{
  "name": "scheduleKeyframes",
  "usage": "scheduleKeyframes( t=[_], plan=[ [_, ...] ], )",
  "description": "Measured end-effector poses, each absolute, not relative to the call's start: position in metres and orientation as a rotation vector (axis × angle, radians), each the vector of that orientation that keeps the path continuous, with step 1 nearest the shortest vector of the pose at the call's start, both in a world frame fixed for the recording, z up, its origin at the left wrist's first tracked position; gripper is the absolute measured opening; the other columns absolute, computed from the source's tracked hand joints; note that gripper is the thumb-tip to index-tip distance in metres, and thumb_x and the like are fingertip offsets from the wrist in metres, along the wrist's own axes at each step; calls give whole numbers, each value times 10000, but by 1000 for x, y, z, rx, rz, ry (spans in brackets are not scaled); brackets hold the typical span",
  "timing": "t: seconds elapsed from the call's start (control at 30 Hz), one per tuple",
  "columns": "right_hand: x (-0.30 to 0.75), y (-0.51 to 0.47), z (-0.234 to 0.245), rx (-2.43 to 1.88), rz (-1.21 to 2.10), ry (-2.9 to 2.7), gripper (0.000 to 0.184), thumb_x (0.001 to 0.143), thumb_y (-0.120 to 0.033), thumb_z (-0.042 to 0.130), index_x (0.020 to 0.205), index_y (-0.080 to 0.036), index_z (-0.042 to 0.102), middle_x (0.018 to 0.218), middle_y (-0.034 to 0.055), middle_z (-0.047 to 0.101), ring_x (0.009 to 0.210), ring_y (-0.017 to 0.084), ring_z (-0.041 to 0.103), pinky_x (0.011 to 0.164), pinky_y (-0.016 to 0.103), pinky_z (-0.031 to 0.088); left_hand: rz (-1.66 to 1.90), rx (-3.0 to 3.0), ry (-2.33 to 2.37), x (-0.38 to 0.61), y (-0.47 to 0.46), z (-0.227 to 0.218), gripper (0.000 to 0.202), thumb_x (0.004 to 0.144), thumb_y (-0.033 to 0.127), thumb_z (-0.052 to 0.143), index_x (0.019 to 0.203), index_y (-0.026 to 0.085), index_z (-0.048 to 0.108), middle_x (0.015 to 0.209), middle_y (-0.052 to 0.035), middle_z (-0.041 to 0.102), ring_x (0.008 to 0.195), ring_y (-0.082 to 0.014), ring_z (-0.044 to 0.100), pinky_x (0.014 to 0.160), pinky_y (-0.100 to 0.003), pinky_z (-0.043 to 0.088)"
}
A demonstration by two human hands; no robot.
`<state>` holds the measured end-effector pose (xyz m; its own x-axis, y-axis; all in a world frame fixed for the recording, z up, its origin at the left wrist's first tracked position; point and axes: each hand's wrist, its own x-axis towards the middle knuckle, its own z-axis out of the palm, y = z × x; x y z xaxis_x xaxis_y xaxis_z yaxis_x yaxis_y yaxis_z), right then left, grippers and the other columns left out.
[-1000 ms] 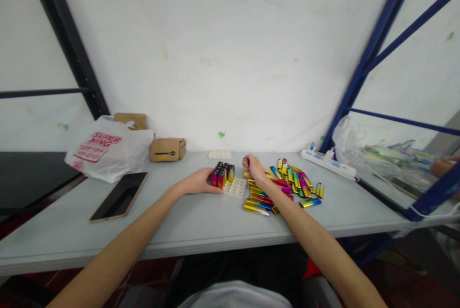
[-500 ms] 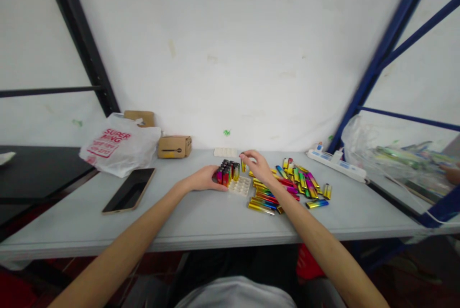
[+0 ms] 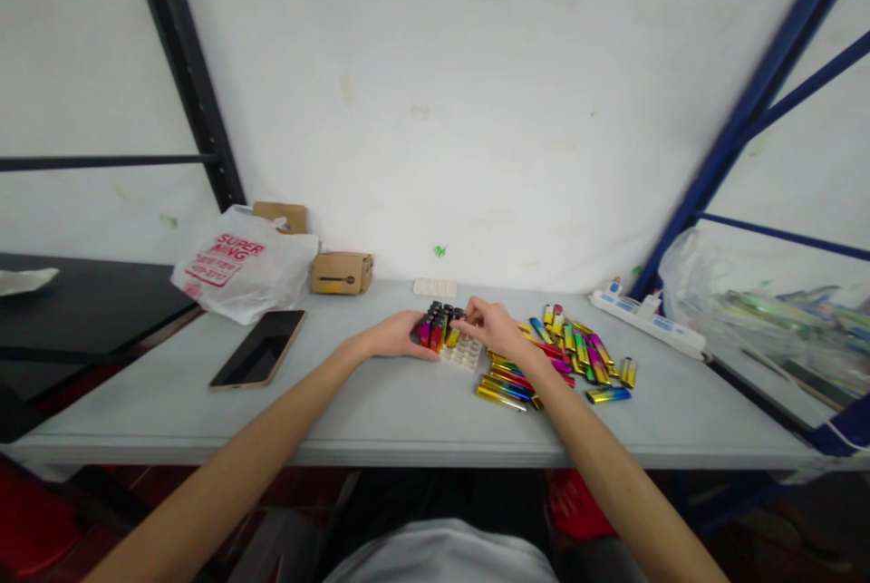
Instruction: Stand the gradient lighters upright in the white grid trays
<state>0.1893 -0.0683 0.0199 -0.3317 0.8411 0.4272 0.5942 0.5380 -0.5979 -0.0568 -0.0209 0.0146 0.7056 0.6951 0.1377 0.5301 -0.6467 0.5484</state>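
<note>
Several shiny metallic lighters [image 3: 430, 335] with black tops stand upright, packed close in a pale tray [image 3: 466, 353] with rows of small holes. My left hand [image 3: 396, 335] curls around the left side of this group, thumb along the front and fingers behind. At the right of the standing rows, my right hand [image 3: 490, 325] pinches the top of a yellow lighter [image 3: 453, 337], which is at the tray. Whether its base sits fully in a hole I cannot tell. Beside my right forearm lies a loose pile of coloured lighters [image 3: 580, 347], partly hidden by the arm.
A second pale tray [image 3: 435, 287] lies by the wall. At left are a phone [image 3: 258, 349], a white plastic bag [image 3: 248, 266] and a small cardboard box [image 3: 342, 273]. A power strip [image 3: 649, 322] runs along the right, near a blue metal frame [image 3: 720, 130].
My right hand has moved left and down with the yellow lighter, from above the tray to beside the standing rows. My left hand keeps its hold. The whole view has shifted slightly.
</note>
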Motion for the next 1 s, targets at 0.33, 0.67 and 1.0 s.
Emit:
scheduleKeyframes(
  t=[0.33, 0.67, 1.0],
  plan=[
    [182, -70, 18, -1295, 153, -2232, 358, 875, -532, 685, 800, -187, 622, 672, 0, 671, 579, 119, 556, 562, 224, 331, 473, 2448, 949, -56, -19, 12, 684, 599, 681, 792, 1028, 159, 686, 962, -51, 719, 849, -269, 639, 731, -309, 465],
    [269, -35, 2, -1923, -147, -2053, 353, 963, -408, 581, 1163, -133, 676, 1110, 159, 705, 1014, 238, 639, 859, 292, 420, 410, 2500, 1008, -58, -15, 10, 713, 628, 742, 741, 1014, 150, 652, 910, -46, 682, 802, -246, 601, 659, -292, 423],
    [282, -22, -13, -1879, 37, -2101, 213, 971, -274, 558, 1058, -114, 670, 1064, 158, 701, 951, 212, 646, 845, 279, 427, 420, 2475, 999, -57, -18, 12, 710, 623, 724, 757, 1038, 157, 660, 919, -40, 688, 817, -249, 604, 678, -290, 428]
  ],
)
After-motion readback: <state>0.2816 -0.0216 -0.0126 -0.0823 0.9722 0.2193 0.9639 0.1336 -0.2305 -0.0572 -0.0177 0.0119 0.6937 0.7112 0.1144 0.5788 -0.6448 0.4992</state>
